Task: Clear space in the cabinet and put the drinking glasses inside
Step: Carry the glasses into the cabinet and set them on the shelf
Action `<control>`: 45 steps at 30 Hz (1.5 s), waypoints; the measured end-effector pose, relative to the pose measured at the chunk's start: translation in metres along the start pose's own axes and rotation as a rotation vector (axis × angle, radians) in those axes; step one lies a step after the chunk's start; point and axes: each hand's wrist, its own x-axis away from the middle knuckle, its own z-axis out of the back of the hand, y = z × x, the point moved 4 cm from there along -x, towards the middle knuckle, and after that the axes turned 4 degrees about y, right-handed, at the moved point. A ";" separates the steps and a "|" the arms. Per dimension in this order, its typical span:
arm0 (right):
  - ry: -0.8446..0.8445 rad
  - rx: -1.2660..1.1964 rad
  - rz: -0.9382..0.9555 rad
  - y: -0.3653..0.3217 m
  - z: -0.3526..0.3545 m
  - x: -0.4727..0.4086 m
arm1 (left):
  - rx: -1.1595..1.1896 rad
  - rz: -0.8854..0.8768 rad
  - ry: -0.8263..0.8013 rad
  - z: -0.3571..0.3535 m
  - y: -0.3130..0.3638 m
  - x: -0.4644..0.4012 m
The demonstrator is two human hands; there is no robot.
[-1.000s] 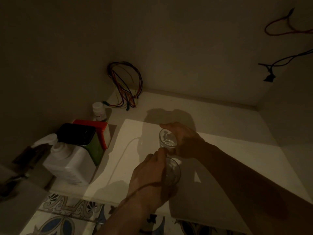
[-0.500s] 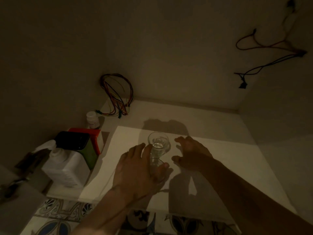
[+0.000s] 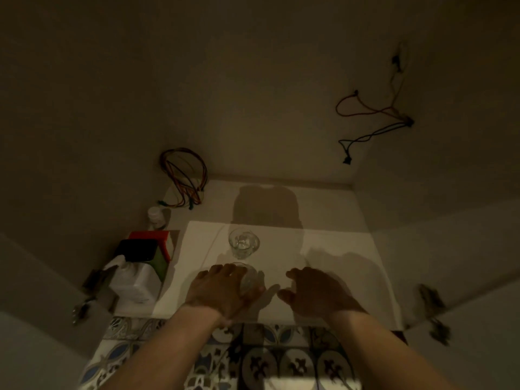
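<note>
On the white cabinet shelf [image 3: 337, 249], your left hand [image 3: 222, 291] wraps its fingers around the near glass [image 3: 249, 278] (mostly hidden by them); your right hand [image 3: 315, 294] hovers beside it, fingers loosely spread, holding nothing; the far glass [image 3: 243, 243] stands upright just behind; a white bottle [image 3: 135, 282] sits at left.

A coil of coloured wires [image 3: 183, 175] leans in the back left corner, and a small white bottle [image 3: 154, 217] stands just in front of it by the left wall. Nearer, a red and green box [image 3: 161, 247] has a black flat object [image 3: 137, 250] lying on top, touching a white pump bottle [image 3: 132, 282]. Loose red and dark cords [image 3: 371, 123] hang on the right wall, and patterned floor tiles [image 3: 284, 358] show below.
</note>
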 end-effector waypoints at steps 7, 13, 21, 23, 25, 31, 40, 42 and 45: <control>-0.169 -0.046 -0.044 -0.022 0.099 0.137 | 0.019 0.015 -0.248 0.102 0.048 0.105; -0.247 -0.090 -0.080 -0.052 0.217 0.261 | 0.060 -0.009 -0.435 0.244 0.100 0.213; -0.157 -0.177 -0.138 -0.089 0.425 0.392 | 0.032 -0.125 -0.149 0.484 0.156 0.318; -0.105 -0.195 -0.121 -0.101 0.495 0.411 | 0.037 -0.198 -0.065 0.553 0.169 0.330; 0.024 -0.194 -0.068 -0.113 0.556 0.425 | 0.036 -0.239 0.056 0.612 0.177 0.335; 0.334 -0.205 -0.062 -0.133 0.707 0.454 | 0.151 -0.353 0.423 0.749 0.197 0.333; 0.730 -0.126 -0.017 -0.129 0.793 0.438 | 0.138 -0.419 0.752 0.831 0.221 0.286; 0.775 -0.120 0.003 -0.123 0.792 0.429 | 0.107 -0.424 0.784 0.827 0.227 0.270; 0.760 -0.058 0.015 -0.109 0.782 0.410 | 0.066 -0.413 0.765 0.815 0.232 0.244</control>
